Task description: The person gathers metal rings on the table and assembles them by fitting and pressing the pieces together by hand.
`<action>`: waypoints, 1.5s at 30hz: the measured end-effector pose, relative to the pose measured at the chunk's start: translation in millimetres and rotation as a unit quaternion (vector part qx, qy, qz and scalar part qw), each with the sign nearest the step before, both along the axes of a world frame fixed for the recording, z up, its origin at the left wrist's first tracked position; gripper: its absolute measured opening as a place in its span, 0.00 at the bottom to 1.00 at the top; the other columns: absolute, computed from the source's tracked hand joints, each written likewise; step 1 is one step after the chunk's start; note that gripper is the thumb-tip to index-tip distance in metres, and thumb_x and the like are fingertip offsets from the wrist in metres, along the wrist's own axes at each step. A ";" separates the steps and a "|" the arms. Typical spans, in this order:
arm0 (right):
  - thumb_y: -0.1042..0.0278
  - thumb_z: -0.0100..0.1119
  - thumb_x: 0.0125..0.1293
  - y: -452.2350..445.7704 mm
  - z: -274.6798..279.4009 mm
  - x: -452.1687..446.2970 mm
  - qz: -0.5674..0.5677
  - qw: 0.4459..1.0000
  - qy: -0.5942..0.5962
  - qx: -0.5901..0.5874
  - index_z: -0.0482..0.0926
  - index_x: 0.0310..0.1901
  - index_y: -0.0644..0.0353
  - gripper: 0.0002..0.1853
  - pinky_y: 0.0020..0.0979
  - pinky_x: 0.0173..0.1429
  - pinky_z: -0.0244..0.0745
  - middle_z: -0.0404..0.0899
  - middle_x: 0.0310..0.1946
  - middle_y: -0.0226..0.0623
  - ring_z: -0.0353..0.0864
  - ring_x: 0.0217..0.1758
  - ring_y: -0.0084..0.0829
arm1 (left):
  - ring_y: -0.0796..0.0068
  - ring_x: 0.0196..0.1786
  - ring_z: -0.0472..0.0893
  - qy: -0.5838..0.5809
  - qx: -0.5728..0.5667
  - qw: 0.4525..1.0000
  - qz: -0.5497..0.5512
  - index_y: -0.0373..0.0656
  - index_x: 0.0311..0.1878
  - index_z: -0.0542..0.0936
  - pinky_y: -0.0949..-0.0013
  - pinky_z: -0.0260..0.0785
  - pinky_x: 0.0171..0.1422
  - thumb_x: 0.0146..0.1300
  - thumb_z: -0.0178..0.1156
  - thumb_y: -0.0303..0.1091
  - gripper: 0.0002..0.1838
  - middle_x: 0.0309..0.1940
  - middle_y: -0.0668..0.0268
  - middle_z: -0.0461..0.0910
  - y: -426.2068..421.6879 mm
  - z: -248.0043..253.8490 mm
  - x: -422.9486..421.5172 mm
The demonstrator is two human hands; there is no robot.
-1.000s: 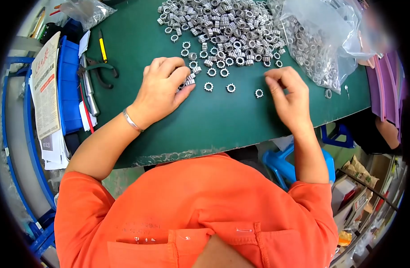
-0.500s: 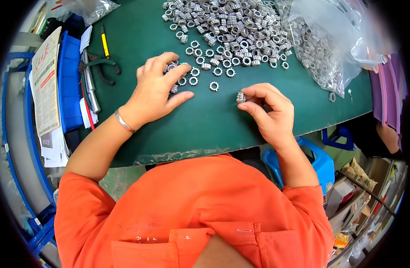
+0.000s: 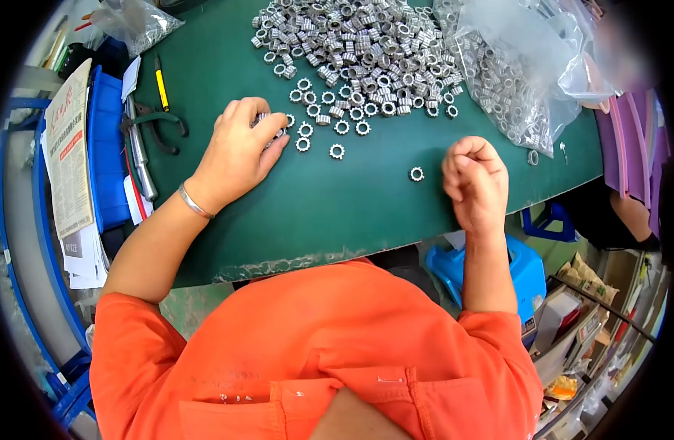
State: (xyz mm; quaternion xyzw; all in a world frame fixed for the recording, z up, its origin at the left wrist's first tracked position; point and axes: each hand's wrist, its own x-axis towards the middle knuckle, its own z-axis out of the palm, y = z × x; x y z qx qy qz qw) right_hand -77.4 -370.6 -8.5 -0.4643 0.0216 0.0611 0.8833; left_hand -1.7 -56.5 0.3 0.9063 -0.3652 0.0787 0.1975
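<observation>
My left hand (image 3: pixel 238 150) curves over a few small silver toothed rings (image 3: pixel 280 133) on the green tabletop. Its fingers are closed around them and hide most of them. My right hand (image 3: pixel 478 180) is raised at the right, fingers curled and thumb pressed to the index finger; the inside of the grip is hidden. Just left of it, a single toothed ring (image 3: pixel 416 174) lies flat, apart from the fingers. Another loose ring (image 3: pixel 337 152) lies between the hands. Beyond them is a big heap of the same rings (image 3: pixel 359 48).
A clear plastic bag (image 3: pixel 517 73) of rings lies at the right. Pliers (image 3: pixel 157 128), a yellow marker (image 3: pixel 161 86) and a blue bin (image 3: pixel 108 147) with a newspaper (image 3: pixel 67 143) are at the left. A blue stool (image 3: pixel 524 275) stands below the table edge (image 3: pixel 300 262). Another person's purple clothing (image 3: pixel 630 147) shows at right.
My right hand has let go of a toothed ring, which now lies on the table, and has drawn away to the right. My left hand stays at the rings, its thumb closer to its fingers.
</observation>
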 end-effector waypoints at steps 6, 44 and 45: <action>0.65 0.69 0.52 26.3 2.5 -9.7 -0.044 0.669 -0.230 -0.705 0.74 0.35 0.59 0.14 0.31 0.29 0.70 0.72 0.25 0.36 0.74 0.24 0.32 | 0.57 0.40 0.71 -0.024 -0.045 0.998 0.025 0.40 0.37 0.74 0.62 0.66 0.46 0.49 0.61 0.21 0.10 0.37 0.57 0.70 -3.9 -7.2 0.1; 0.73 0.48 0.63 64.9 7.7 30.7 0.109 0.968 0.178 0.142 0.70 0.33 0.61 0.03 0.17 0.15 0.50 0.74 0.26 0.43 0.58 0.14 0.18 | 0.62 0.44 0.71 -0.011 -0.037 0.996 0.083 0.47 0.38 0.74 0.61 0.62 0.45 0.51 0.65 0.34 0.13 0.41 0.64 0.70 14.0 -9.8 -22.8; 0.71 0.54 0.62 66.8 6.9 33.2 0.113 0.985 0.129 0.030 0.71 0.31 0.59 0.04 0.18 0.15 0.50 0.74 0.25 0.39 0.62 0.17 0.19 | 0.63 0.42 0.71 -0.011 -0.042 0.996 0.081 0.47 0.36 0.73 0.62 0.62 0.44 0.50 0.65 0.32 0.11 0.39 0.64 0.70 14.0 -10.1 -22.2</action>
